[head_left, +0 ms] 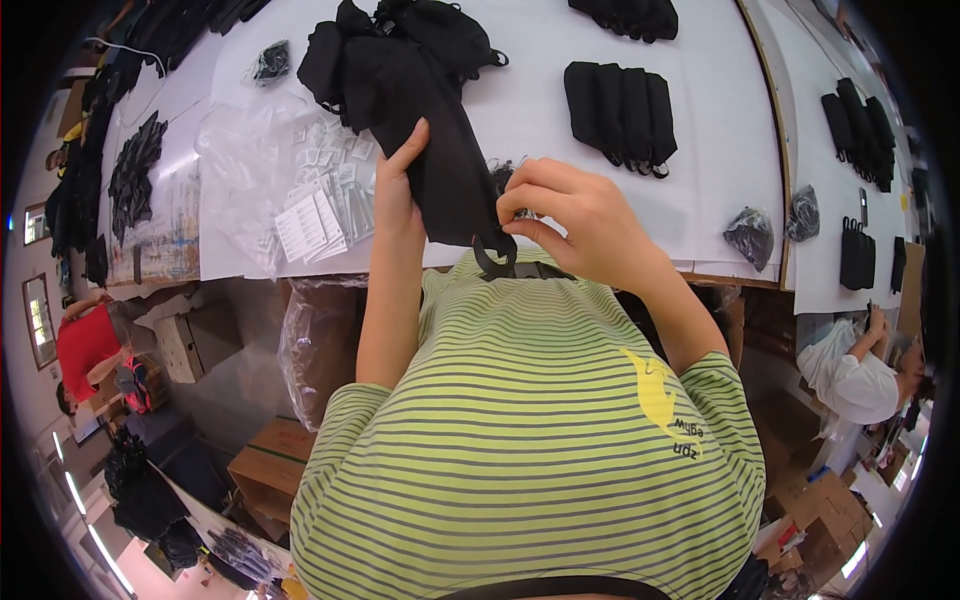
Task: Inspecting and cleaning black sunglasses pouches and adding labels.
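Observation:
A long folded black fabric piece point(440, 175) hangs over the near part of the white table, a small black loop point(490, 262) at its lower end. My left hand point(400, 190) grips its left edge, thumb on top. On the other side, my right hand point(590, 220) pinches close to the lower right edge; what lies between the fingertips is too small to make out. Small dark items point(503, 174) lie just behind those fingers. Beyond my left hand more black fabric point(325, 65) is bunched up. White printed tags point(315, 220) are spread beside my left forearm.
A clear plastic bag point(235, 165) lies left of the tags. Black fabric bundles point(620, 115) sit at the right, near a knotted bag of dark items point(750, 238). A co-worker in white point(850, 370) is far right, another person in red point(90, 345) far left. Cardboard box point(270, 455) lower left.

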Action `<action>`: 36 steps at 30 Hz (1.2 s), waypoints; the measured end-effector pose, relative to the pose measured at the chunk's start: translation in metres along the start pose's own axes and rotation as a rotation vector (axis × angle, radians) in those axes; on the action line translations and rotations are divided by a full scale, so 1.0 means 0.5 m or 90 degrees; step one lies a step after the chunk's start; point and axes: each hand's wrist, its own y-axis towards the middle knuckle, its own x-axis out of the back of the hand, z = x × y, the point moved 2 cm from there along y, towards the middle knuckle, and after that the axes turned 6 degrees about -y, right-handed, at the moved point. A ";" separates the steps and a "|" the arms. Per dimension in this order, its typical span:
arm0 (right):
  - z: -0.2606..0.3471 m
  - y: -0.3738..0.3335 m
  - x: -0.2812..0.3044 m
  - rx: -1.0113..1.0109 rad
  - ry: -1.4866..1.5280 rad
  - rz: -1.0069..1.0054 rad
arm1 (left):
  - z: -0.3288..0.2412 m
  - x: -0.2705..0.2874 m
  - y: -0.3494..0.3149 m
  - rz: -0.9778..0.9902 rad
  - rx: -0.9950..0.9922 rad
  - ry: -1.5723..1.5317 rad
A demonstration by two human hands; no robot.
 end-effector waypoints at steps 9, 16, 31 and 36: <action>-0.007 0.025 0.002 0.073 -0.174 -0.037 | 0.008 -0.019 -0.017 0.044 0.024 0.198; -0.167 0.025 -0.010 -0.093 -0.250 -0.251 | 0.042 -0.014 -0.041 0.007 0.042 0.297; -0.301 -0.080 -0.120 -0.516 -0.314 0.021 | 0.039 0.008 -0.037 0.025 0.062 0.343; -0.092 -0.056 -0.078 -0.230 -0.106 -0.098 | 0.049 0.013 -0.026 -0.026 0.030 0.224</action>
